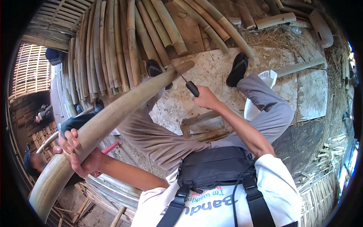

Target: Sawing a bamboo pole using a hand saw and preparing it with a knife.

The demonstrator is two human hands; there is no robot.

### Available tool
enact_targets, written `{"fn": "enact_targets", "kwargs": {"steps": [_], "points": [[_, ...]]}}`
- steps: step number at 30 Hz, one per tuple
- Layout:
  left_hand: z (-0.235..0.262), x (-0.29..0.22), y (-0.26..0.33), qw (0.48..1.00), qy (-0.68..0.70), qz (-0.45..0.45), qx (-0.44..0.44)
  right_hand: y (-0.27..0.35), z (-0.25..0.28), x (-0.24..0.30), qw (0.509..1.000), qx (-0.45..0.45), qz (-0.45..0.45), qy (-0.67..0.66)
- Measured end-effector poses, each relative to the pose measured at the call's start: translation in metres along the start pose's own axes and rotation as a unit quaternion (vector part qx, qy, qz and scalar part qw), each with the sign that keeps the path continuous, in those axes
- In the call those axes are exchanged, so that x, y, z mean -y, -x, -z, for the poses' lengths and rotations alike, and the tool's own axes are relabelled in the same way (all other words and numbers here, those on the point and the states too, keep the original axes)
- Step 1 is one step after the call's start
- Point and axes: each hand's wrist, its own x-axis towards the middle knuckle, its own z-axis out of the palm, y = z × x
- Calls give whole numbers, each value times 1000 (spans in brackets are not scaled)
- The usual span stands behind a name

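A thick bamboo pole (124,108) slants across the view from the lower left to the top middle, over my left leg. My left hand (84,159) grips it near its lower end, fingers wrapped over its side. My right hand (207,99) is closed round the black handle of a knife (192,89). Its thin dark blade reaches up and left to the pole near the far end. Whether the edge is cutting into the bamboo, I cannot tell. My feet in black sandals (237,70) stand apart on either side of the pole's far end.
Many bamboo poles (113,49) lie side by side at the upper left. A stained pale sheet (211,68) covers the ground, with a small wooden frame (202,121) between my legs. A person in a cap (32,160) is at the far left. Split strips (329,151) are piled at right.
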Motion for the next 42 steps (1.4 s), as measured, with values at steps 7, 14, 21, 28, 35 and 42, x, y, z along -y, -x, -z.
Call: {"fn": "enact_targets", "kwargs": {"steps": [7,14,21,28,35,42], "points": [[-31,10,-4,997,-42,13,-65,14,-7,-34,998,-43,-46,-7],[-13,-3,-8,995,-34,0,-98,46,-10,-3,999,-5,-10,-47],[1,7,-14,969,-96,1,-229,24,1,22,993,35,-47,-107],[-3,14,-7,984,-57,3,-171,0,-2,-38,998,-11,-31,-52],[2,-7,-9,999,-8,-2,-37,39,12,8,987,60,-20,-150],[22,8,-8,999,27,-4,20,21,24,-5,978,72,-129,-150]]}}
